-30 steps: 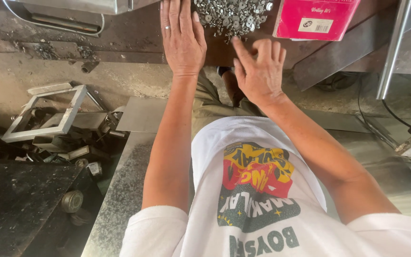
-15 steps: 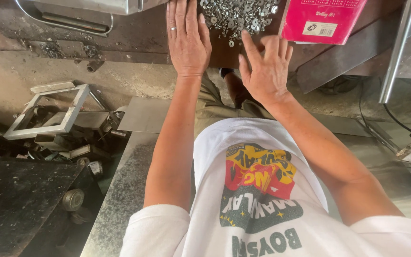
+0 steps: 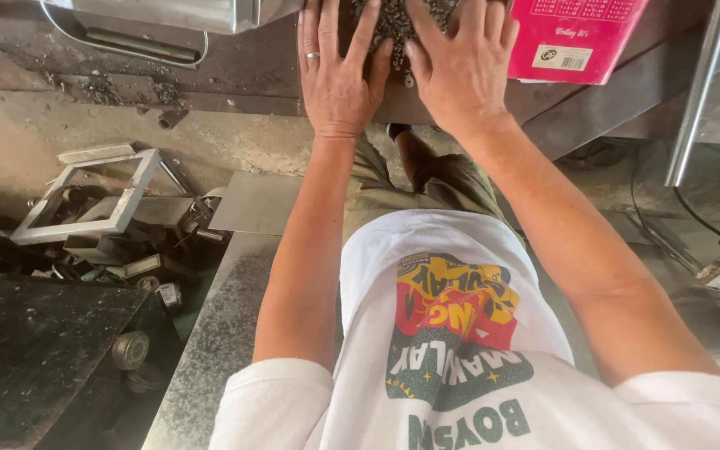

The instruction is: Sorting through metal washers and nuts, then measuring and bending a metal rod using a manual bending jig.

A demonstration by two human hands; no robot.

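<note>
Both hands (image 3: 402, 71) flat on screw pile (image 3: 397, 25); pink box (image 3: 577, 37) beside.

Both hands, left hand (image 3: 339, 79) and right hand (image 3: 460, 71), flat on perhaps metal scraps (image 3: 397, 25).

The pile of small metal pieces (image 3: 399, 23) is cut off by the top edge, and both hands cover its sides, so its full extent cannot be seen. The single pieces are too small to tell what kind they are. The fingertips of the left hand (image 3: 337, 71) and of the right hand (image 3: 462, 67) reach the top edge. The pink box (image 3: 577, 37) is also cut there. The metal housing (image 3: 168, 15) shows only its lower part.
</note>
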